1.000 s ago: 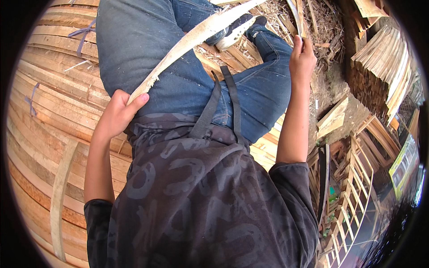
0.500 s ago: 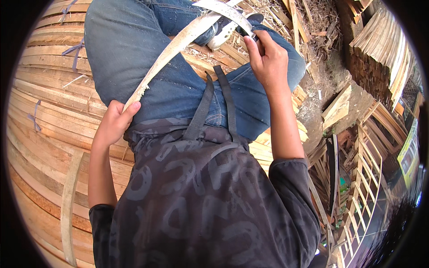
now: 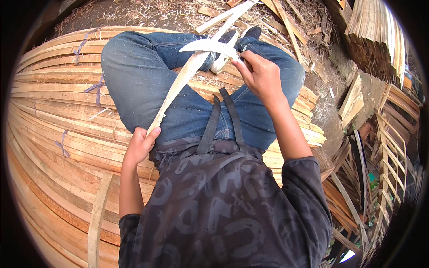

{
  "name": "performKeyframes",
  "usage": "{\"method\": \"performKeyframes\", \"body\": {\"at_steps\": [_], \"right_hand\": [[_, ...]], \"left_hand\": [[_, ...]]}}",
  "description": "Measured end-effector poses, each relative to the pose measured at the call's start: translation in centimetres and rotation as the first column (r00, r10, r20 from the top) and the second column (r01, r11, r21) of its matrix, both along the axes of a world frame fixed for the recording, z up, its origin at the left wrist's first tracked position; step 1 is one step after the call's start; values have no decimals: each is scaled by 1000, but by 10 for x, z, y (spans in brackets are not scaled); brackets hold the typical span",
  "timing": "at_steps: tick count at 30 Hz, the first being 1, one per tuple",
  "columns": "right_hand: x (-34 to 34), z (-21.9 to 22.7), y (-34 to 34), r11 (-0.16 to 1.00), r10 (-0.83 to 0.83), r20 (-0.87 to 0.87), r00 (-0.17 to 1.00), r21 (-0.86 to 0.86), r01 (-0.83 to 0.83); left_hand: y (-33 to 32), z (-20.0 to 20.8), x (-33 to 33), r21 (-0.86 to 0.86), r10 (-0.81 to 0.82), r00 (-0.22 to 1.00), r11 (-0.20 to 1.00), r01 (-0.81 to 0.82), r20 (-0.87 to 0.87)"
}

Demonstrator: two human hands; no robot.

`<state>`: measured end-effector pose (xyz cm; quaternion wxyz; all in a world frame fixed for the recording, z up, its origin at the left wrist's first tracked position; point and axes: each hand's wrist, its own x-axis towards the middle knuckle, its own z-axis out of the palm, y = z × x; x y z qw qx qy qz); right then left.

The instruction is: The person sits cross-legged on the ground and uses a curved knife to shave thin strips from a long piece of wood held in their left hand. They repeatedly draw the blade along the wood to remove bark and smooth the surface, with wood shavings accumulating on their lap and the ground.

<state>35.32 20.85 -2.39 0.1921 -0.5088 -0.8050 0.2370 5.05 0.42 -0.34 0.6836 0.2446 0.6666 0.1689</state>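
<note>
A long, pale wooden strip (image 3: 176,87) slants over my lap, from beside my left hip to past my feet. My left hand (image 3: 140,145) is closed on its near end, where the wood looks frayed. My right hand (image 3: 261,73) grips a sickle-like curved knife (image 3: 205,45); most of its handle is hidden in my fingers. The bright blade crosses the strip near my shoes, its tip pointing left. Whether the edge bites into the wood cannot be made out.
Bundled wooden slats (image 3: 58,114) lie under and left of me, tied with purple strings (image 3: 97,88). Shavings (image 3: 170,15) and loose wood pieces litter the ground ahead. A stack of thin boards (image 3: 377,40) stands far right, with a slatted wooden frame (image 3: 393,156) nearer.
The view has shifted, showing more ground ahead. The knife's blade has turned from slanting up-left to lying nearly level across the strip. Both hands keep their holds.
</note>
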Motion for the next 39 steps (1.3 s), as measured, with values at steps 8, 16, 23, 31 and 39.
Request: {"method": "performKeyframes", "body": {"at_steps": [8, 16, 23, 31, 39], "right_hand": [[22, -43, 30, 980, -185, 100, 978, -59, 192], [11, -33, 28, 952, -306, 13, 952, 16, 306], [-1, -34, 1, 982, -180, 29, 983, -48, 181], [21, -59, 58, 884, -462, 153, 874, 1, 468], [40, -29, 47, 920, -385, 62, 921, -56, 389]], "left_hand": [[11, 8, -6, -127, 10, 994, 992, 5, 111], [9, 6, -12, -130, 3, 987, 991, 19, 162], [10, 6, -11, -141, 21, 979, 990, 8, 202], [16, 19, -3, -187, 36, 991, 982, -11, 131], [5, 9, 0, -90, 61, 995, 995, -53, 78]]}}
